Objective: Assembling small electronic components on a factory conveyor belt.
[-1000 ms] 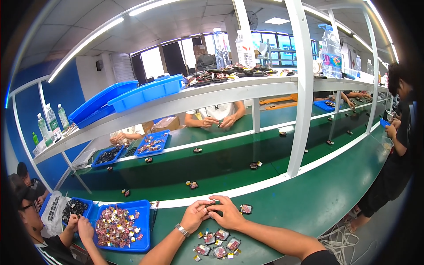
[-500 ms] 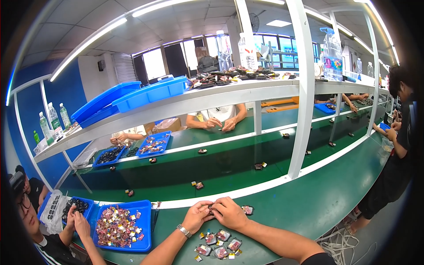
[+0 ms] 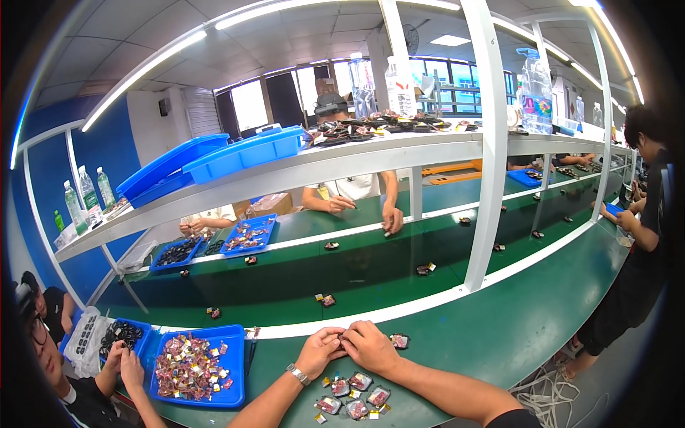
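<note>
piece (image 3: 342,337) between both hands (image 3: 319,353) (image 3: 371,349), axis unclear

Both hands' fingers (image 3: 354,338) around dark piece (image 3: 342,339)

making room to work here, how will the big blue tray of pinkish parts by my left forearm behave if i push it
The blue tray looks stiff, given its raised moulded walls, so it should keep its shape. Its wide, low form makes tipping unlikely. The loose parts heaped inside would probably shift if jolted.

Blue wall (image 3: 104,146); ceiling lights (image 3: 450,41); probably curtained windows (image 3: 250,103)
</note>
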Tool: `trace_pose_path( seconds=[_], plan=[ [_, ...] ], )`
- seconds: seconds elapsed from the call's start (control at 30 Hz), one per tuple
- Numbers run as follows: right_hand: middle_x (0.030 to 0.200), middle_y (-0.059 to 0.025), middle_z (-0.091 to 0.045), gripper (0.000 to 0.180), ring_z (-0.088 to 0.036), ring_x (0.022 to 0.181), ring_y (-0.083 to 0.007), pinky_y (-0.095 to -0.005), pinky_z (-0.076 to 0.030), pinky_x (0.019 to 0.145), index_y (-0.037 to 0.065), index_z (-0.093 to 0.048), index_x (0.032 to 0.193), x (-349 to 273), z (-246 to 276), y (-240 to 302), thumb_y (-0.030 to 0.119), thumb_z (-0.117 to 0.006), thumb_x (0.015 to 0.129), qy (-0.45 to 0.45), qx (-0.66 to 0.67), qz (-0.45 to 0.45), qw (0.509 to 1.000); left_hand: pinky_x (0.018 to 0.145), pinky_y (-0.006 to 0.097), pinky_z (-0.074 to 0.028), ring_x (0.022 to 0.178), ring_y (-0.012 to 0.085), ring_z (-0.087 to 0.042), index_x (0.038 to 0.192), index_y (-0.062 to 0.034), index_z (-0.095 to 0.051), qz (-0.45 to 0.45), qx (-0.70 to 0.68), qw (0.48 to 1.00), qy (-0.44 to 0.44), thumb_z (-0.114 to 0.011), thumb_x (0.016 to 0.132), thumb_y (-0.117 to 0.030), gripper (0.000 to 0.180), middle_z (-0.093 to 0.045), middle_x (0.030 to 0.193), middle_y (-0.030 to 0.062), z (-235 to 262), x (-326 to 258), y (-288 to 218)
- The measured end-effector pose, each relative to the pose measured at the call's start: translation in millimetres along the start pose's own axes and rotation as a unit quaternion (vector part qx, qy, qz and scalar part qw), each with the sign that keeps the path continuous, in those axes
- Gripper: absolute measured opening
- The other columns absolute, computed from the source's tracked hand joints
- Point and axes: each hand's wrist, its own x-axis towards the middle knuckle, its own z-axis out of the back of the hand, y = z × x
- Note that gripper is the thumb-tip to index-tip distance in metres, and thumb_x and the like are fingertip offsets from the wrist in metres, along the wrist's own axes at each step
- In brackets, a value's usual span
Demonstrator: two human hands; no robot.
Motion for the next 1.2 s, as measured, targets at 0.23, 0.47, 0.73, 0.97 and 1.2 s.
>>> trace_pose_path(
  seconds=[0.23,0.47,0.73,0.97,1.2],
  plan=[
    [0.095,-0.009,-0.056,0.015,-0.058,0.088,-0.0268,-0.0352,-0.052,0.071,0.004,-0.062,0.09,-2,-2,0,0.01,-0.069,0.078,0.007,0.005,-0.003,1.0,0.083,0.029,-0.054,0.099,0.0147,-0.063,0.117,-0.0005,-0.053,0.002,0.036,0.999,-0.028,-0.053,0.095,-0.007,0.022,-0.064,0.111,0.0081,-3,1,3],
    [0.096,-0.0104,-0.06,0.016,-0.063,0.079,-0.0221,-0.0321,-0.053,0.07,0.002,-0.062,0.094,-1,-3,-4,0.006,-0.068,0.08,0.015,0.203,-0.145,0.968,0.071,0.025,-0.056,0.085,0.0131,-0.065,0.11,0.002,-0.056,-0.076,0.128,0.984,-0.096,-0.057,0.092,-0.004,0.019,-0.067,0.099,0.009,-7,5,13],
    [0.082,-0.0102,-0.068,0.018,-0.066,0.073,-0.0183,-0.03,-0.052,0.067,0.002,-0.066,0.089,61,-9,-87,0.01,-0.075,0.076,-0.011,0.216,-0.326,0.92,0.082,0.033,-0.057,0.104,0.0238,-0.063,0.122,0.0018,-0.046,-0.127,0.093,0.979,-0.129,-0.049,0.093,0.0,0.029,-0.058,0.122,0.0191,1,7,2],
    [0.094,-0.0165,-0.067,0.023,-0.063,0.093,-0.0331,-0.0415,-0.049,0.084,0.004,-0.069,0.087,74,-27,-169,0.022,-0.076,0.076,0.044,-0.158,-0.379,0.911,0.082,0.032,-0.057,0.099,0.0229,-0.065,0.114,0.0035,-0.051,-0.126,0.073,0.979,-0.143,-0.047,0.094,0.0,0.021,-0.062,0.114,0.0188,19,16,8],
    [0.104,-0.0189,-0.061,0.049,-0.058,0.1,-0.039,-0.0448,-0.048,0.086,0.001,-0.056,0.107,88,-77,-74,0.034,-0.075,0.076,0.134,-0.132,-0.29,0.938,0.074,0.03,-0.057,0.088,0.0193,-0.066,0.109,0.0028,-0.051,-0.118,0.09,0.978,-0.149,-0.049,0.093,-0.002,0.016,-0.063,0.107,0.0171,24,10,0]
  ],
)
